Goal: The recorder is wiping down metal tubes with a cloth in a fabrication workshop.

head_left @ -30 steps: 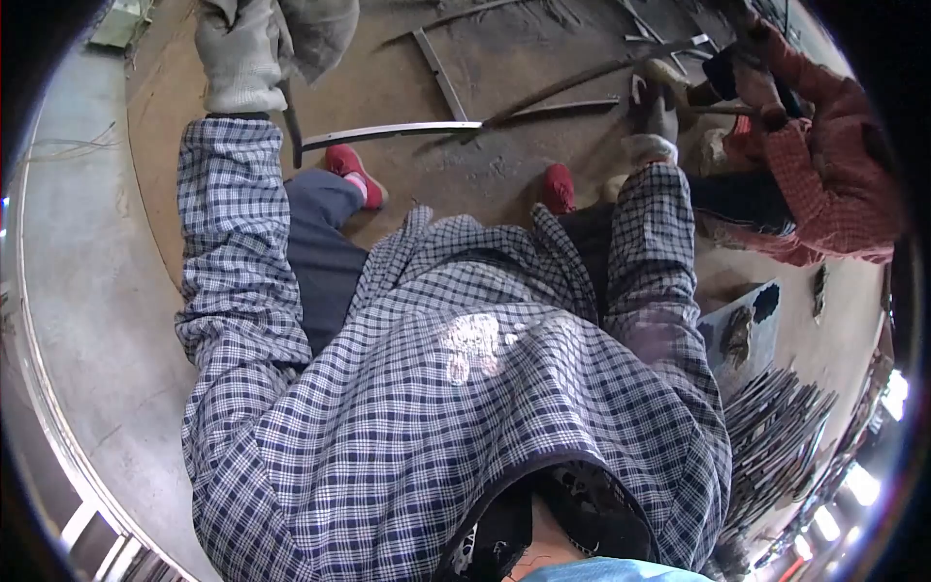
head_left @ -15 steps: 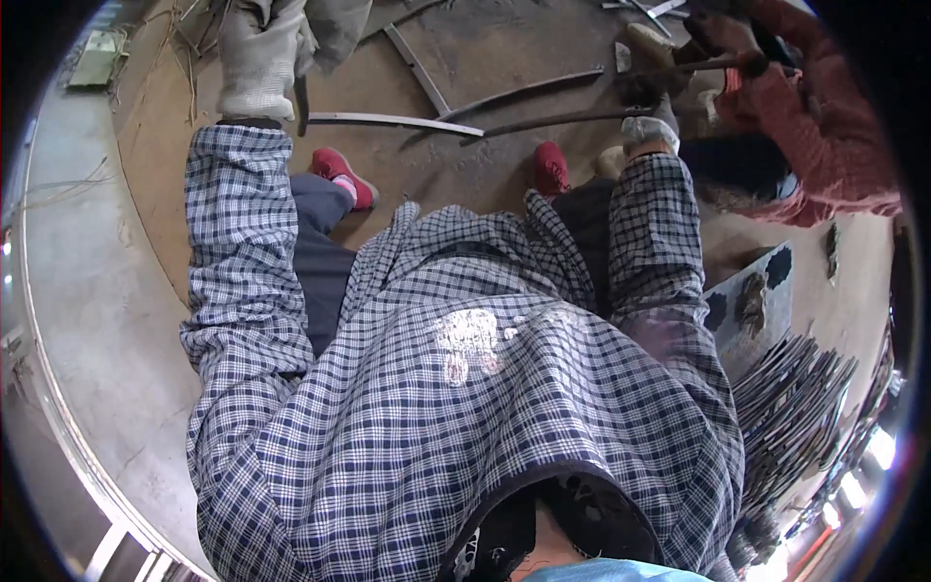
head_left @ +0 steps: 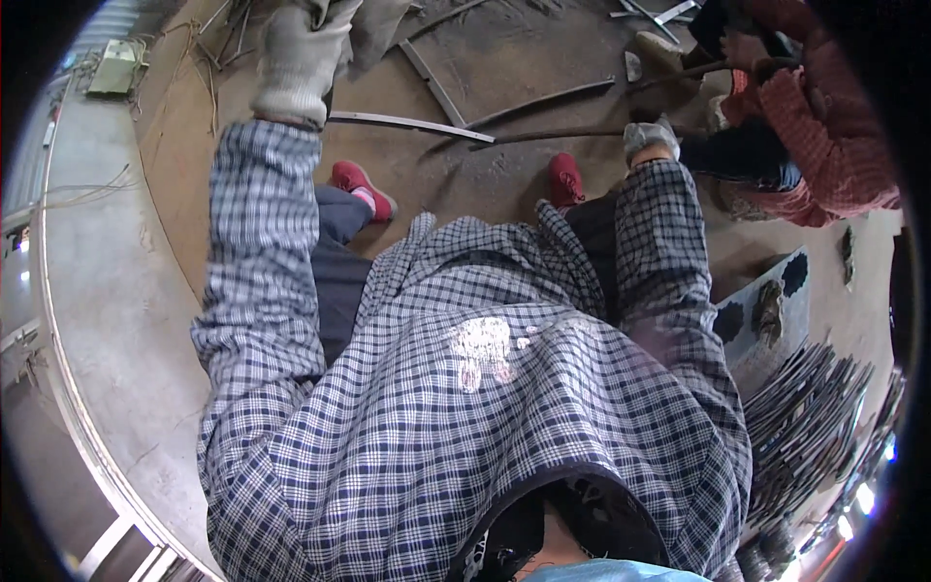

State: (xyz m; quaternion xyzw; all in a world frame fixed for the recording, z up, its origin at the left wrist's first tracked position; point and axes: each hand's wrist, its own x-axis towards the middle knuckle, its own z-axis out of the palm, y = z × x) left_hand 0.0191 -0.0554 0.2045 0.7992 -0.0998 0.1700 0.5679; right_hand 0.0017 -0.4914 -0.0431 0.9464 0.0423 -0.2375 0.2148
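My left hand (head_left: 299, 70), in a thick pale work glove, is at the upper left. Its fingers are bunched near the picture's edge, and I cannot make out what they hold. Just below that glove starts a light, narrow metal strip (head_left: 417, 123), lying across the floor. My right hand (head_left: 652, 142), in a thin light glove, is closed around a dark, slightly curved metal bar (head_left: 562, 133). This bar's left end lies by the strip's right end, and its other side runs on toward a co-worker.
A co-worker in a red checked sleeve (head_left: 824, 126) crouches at the right, a hand on another dark rod (head_left: 689, 72). A flat bar (head_left: 433, 82) and a thin dark strip (head_left: 543, 102) lie ahead. Stacked metal rods (head_left: 805, 417) and a grey panel (head_left: 790, 291) are at the right.
The whole view has shifted slightly, so most things sit further right. My right hand has moved a little lower against the bar. The co-worker's arm has drawn back somewhat.
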